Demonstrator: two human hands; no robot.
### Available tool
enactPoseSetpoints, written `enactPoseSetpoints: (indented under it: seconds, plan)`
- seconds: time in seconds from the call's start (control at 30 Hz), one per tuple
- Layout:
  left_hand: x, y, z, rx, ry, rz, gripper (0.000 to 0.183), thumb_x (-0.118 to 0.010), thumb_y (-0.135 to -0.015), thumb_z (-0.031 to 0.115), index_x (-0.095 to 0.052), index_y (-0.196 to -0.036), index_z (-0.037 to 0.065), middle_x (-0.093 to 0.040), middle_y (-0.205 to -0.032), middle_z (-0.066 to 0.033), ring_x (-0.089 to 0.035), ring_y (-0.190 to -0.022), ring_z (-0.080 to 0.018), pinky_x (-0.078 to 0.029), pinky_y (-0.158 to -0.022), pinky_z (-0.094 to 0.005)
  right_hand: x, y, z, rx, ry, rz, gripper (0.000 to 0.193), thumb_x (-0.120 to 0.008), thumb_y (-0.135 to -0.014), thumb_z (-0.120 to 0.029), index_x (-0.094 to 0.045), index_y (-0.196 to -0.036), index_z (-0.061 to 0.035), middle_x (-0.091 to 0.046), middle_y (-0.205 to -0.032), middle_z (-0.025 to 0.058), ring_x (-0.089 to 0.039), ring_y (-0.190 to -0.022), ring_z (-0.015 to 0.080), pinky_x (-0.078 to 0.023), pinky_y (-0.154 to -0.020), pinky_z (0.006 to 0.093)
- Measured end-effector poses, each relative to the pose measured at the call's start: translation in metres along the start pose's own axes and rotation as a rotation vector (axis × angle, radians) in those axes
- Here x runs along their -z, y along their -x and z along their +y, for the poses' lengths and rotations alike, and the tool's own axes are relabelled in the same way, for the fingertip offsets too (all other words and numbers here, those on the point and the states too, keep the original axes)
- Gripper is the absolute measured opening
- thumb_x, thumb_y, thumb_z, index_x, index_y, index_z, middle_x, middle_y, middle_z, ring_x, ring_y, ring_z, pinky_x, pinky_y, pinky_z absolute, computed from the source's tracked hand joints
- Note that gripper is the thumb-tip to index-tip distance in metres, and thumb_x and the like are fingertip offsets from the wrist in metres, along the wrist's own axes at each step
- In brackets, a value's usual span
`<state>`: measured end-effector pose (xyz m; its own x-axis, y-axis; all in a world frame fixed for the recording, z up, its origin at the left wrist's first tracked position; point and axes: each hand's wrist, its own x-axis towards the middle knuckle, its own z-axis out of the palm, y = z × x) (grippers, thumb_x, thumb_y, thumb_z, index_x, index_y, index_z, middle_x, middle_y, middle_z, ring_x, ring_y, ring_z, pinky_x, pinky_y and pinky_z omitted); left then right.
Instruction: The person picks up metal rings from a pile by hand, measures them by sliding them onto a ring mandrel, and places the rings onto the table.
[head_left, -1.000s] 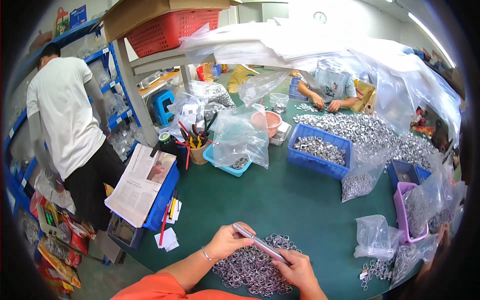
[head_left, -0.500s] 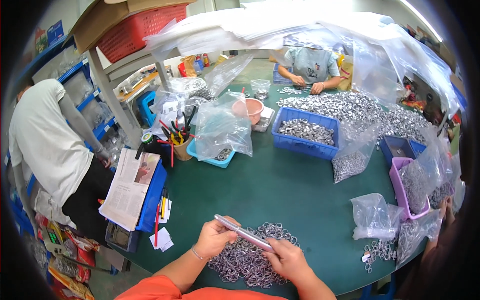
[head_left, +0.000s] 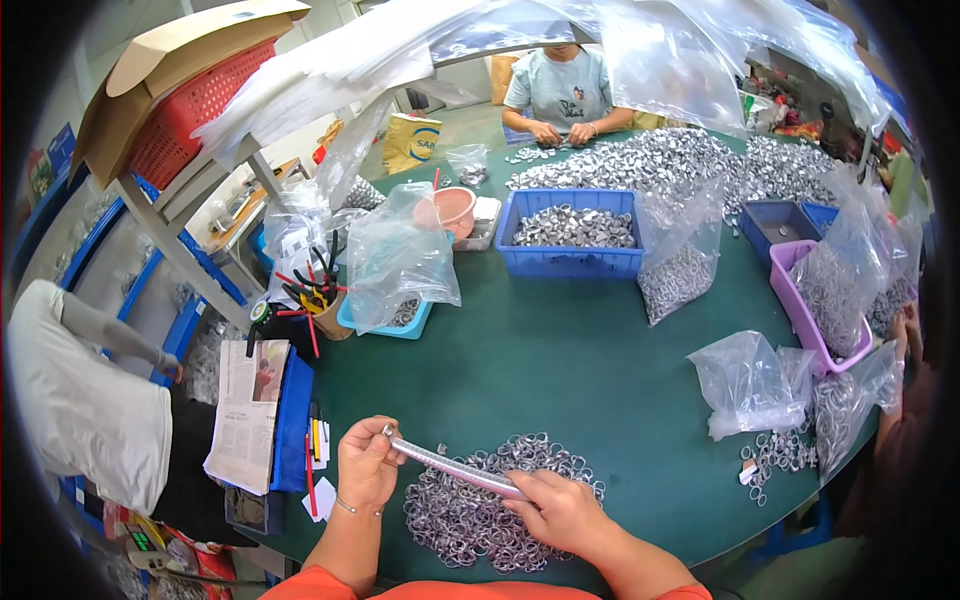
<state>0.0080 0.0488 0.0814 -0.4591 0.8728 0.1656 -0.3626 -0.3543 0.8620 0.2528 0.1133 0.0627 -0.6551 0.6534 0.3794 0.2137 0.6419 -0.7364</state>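
Note:
My right hand (head_left: 563, 512) grips the thick end of a silvery tapered ring mandrel (head_left: 455, 468), which slants up to the left with marks along its length. At its thin end, my left hand (head_left: 368, 465) pinches a small metal ring (head_left: 388, 431) between thumb and fingers. Whether the ring touches the mandrel's tip is too small to tell. Below both hands lies a pile of metal rings (head_left: 470, 525) on the green table (head_left: 600, 400).
Left stands a blue bin (head_left: 297, 420) topped by a newspaper (head_left: 247, 410). Ahead are a turquoise tray (head_left: 412, 325) and a blue crate (head_left: 570, 262) of metal parts. Clear bags (head_left: 745, 380) and a pink basket (head_left: 790, 290) sit right. A co-worker (head_left: 565, 95) works opposite; another person (head_left: 95, 400) stands left.
My left hand has moved left off the mandrel's shaft to its thin tip, where a ring now shows in its fingers. The mandrel has shifted slightly left. The whole view has turned a little.

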Motion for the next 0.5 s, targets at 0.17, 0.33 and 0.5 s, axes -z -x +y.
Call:
enactPoseSetpoints:
  seconds: [0.17,0.33,0.5]
  plan:
    - [-0.003,-0.002,0.000,0.014,0.015,-0.016,0.020,-0.065,-0.078,0.011,-0.058,-0.091,-0.001,-0.054,-0.077,-0.0050,-0.045,-0.057,-0.0109,-0.035,-0.051,-0.0241,0.000,0.001,0.001,-0.063,-0.013,0.017,0.030,-0.065,-0.074,-0.018,-0.058,-0.101,-0.0067,-0.055,-0.070,0.0088,-0.057,-0.057,0.0268,-0.047,-0.048,0.0356]
    - [-0.008,0.003,-0.008,0.049,0.026,-0.060,0.021,-0.068,-0.074,0.006,-0.059,-0.090,-0.003,-0.054,-0.084,-0.0076,-0.050,-0.060,-0.0127,-0.041,-0.053,-0.0251,0.000,-0.001,0.001,-0.031,-0.018,0.026,0.028,-0.062,-0.077,-0.019,-0.055,-0.101,-0.0062,-0.053,-0.069,0.0091,-0.057,-0.056,0.0271,-0.048,-0.046,0.0373]
    - [-0.012,0.012,-0.019,0.142,-0.070,-0.198,0.026,-0.070,-0.068,0.000,-0.060,-0.091,-0.006,-0.054,-0.087,-0.0115,-0.057,-0.065,-0.0183,-0.048,-0.056,-0.0269,0.002,-0.004,-0.006,-0.015,0.026,0.045,0.031,-0.067,-0.072,-0.017,-0.058,-0.099,-0.0038,-0.052,-0.065,0.0071,-0.054,-0.052,0.0241,-0.045,-0.044,0.0338]
